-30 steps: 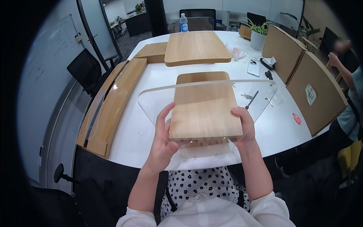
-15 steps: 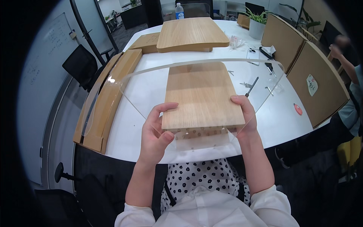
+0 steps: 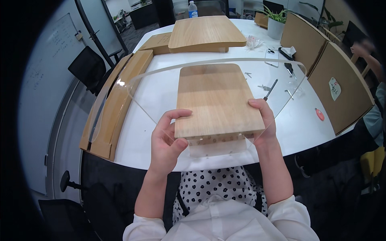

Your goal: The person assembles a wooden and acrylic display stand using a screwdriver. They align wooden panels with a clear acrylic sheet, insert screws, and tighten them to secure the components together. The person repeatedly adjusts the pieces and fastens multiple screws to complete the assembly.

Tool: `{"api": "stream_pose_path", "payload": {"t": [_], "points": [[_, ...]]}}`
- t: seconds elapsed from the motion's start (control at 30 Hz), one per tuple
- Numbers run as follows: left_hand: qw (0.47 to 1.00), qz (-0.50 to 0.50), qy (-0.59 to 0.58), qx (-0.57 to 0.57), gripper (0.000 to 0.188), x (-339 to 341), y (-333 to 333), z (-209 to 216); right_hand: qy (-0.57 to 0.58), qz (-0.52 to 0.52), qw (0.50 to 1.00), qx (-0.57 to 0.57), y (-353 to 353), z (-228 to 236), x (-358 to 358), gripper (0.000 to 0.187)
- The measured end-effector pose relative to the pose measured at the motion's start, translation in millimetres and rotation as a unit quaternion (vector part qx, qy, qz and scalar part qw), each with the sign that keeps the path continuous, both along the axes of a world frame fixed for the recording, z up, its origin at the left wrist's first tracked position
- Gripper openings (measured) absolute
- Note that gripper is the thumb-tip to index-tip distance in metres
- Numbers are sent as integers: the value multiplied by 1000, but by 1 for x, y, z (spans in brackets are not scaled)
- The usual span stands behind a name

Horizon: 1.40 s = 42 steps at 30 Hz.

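In front of me a light wood board [image 3: 217,100] with rounded far corners is held between both hands. My left hand [image 3: 165,140] grips its near left corner, index finger on top and thumb at the near edge. My right hand [image 3: 264,120] is closed round the right side, thumb on top; its other fingers are mostly hidden. A wide clear plastic panel [image 3: 177,65] with a curved far edge spreads out around the board. Under the near edge, a see-through part [image 3: 217,148] shows small dark spots; how it joins the board is unclear.
A larger wood board [image 3: 207,32] lies on cardboard at the far side of the white table [image 3: 161,66]. Long cardboard boxes [image 3: 132,100] line the left. To the right are a screwdriver [image 3: 271,89], screws [image 3: 264,87], a phone [image 3: 272,58], a red cutter [image 3: 319,114] and upright cardboard [image 3: 341,86].
The whole view has shifted slightly. Both hands keep the same grip on the wood board, which stays nearly in place.
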State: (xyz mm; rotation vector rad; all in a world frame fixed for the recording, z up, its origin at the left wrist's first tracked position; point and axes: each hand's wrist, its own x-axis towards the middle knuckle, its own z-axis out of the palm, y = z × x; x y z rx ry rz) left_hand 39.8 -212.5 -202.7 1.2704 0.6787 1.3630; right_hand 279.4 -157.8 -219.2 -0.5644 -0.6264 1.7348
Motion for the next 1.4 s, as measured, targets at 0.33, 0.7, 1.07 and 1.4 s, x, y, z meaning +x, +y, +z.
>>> {"api": "stream_pose_path", "payload": {"t": [0.33, 0.7, 1.07, 1.4], "points": [[999, 21, 12, 44, 51, 3, 6, -9, -1, 6, 1000, 5, -1, 0, 4, 42], [998, 42, 15, 41, 35, 3, 4, -12, -40, -5, 999, 5, -4, 6, 0, 48], [995, 72, 9, 65, 38, 8, 2, -17, -38, -12, 999, -6, -6, 7, -2, 48], [981, 149, 23, 118, 50, 13, 5, -29, -24, -6, 1000, 10, -6, 3, -3, 43]]}}
